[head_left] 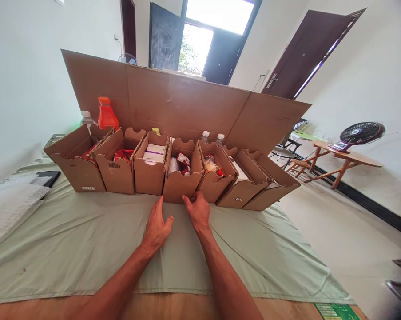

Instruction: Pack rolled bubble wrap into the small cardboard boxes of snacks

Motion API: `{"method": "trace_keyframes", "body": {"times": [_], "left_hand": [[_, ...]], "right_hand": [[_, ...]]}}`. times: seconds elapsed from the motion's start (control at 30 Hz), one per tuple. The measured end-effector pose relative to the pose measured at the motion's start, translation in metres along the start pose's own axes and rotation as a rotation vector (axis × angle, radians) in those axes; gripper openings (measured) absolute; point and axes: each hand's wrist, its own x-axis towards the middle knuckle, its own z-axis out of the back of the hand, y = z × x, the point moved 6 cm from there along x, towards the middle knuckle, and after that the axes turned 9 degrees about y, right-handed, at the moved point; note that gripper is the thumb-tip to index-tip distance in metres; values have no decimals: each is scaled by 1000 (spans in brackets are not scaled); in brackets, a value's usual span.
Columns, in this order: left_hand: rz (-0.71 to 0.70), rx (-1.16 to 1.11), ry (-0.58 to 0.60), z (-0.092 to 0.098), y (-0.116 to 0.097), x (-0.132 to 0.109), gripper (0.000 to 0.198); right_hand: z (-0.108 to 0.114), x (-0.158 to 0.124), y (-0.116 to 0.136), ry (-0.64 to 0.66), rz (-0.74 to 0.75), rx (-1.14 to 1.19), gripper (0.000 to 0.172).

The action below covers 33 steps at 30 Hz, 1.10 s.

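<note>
Clk centred betw the hands. Nearest, at 6: wooden table edge (173,306), pale green cloth (87,249) ending just short of it; printed sheet (336,312) there at 4. Cloth runs wide, approx 8 to 4, so good elbow rm; gap betw hands open too. L hand (157,227): fingers extended, thumb spread off, nothing seen in it; tips near ctr box's lower corner at 11, contact unclear. R hand (199,211): fingers half-curled, thumb apart, nothing seen in grip; at same box's bottom edge, approx 1, can't tell if touching. Bubble wrap (13,209) takes up 9.

Ctr box (182,189) at 12, 4th of 7, open top, wavy rim, red-white packet (185,165) inside. Nbr boxes (148,180) tight either side, v. little side rm. They span 10 to 2–3; end box (270,198) there sits nr cloth's edge. Behind: orange bottle (107,116) at 11, then cardboard panel (187,98) standing across 12. Farther: floor (320,213) open at 3, fan (362,133) on folding table (363,159) at 2, bright doorway (195,49) at 12.
</note>
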Motion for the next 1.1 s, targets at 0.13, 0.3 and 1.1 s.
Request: {"method": "trace_keyframes", "body": {"times": [0.13, 0.3, 1.1], "left_hand": [[-6, 3, -27, 5, 0, 2, 72], [-2, -57, -31, 5, 5, 4, 75], [71, -271, -91, 11, 22, 13, 67]], "right_hand": [[2, -7, 7, 53, 37, -2, 22], [-8, -39, 39, 260, 276, -6, 29], [-12, -21, 82, 387, 375, -325, 51]]}}
